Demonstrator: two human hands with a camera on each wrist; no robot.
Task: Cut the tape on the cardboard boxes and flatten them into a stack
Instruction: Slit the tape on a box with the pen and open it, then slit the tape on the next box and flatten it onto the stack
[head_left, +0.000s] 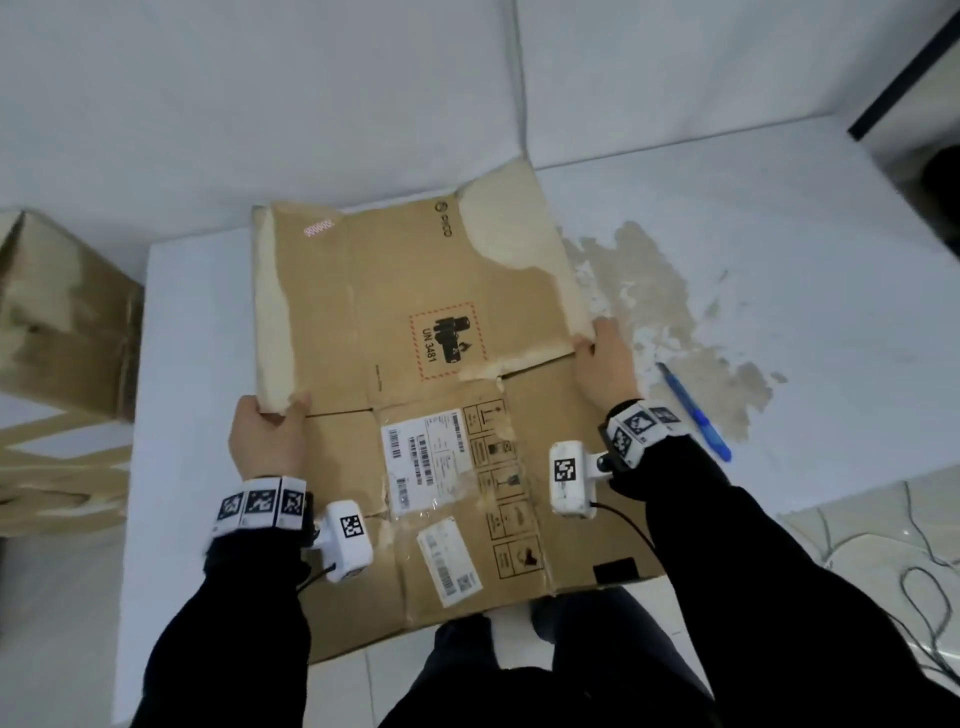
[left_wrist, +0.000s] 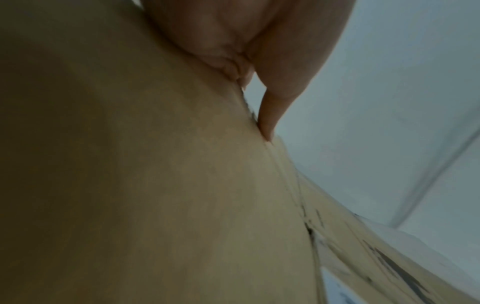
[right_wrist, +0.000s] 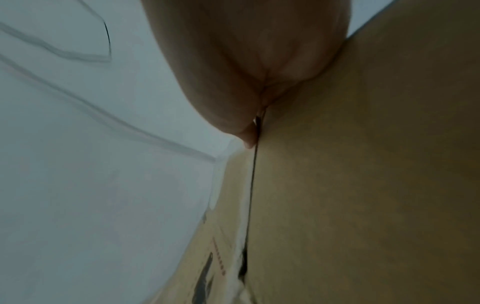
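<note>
A brown cardboard box (head_left: 415, 364) lies collapsed on the white table (head_left: 779, 260), with shipping labels and a UN 3481 mark facing up. Its far flaps are folded over toward me. My left hand (head_left: 270, 423) grips the near left corner of the folded flap, thumb on top. My right hand (head_left: 602, 358) pinches the flap's right corner at the seam. In the left wrist view the left hand (left_wrist: 267, 115) lies along the cardboard (left_wrist: 155, 185) edge. In the right wrist view the right hand (right_wrist: 249, 133) sits at the slit of the cardboard (right_wrist: 363, 185).
A blue pen-like cutter (head_left: 696, 415) lies on the table right of the box, beside patches of torn paper residue (head_left: 665, 301). Another brown box (head_left: 62, 312) and flattened cardboard (head_left: 57, 478) sit at the left. Cables (head_left: 914, 597) trail on the floor at the right.
</note>
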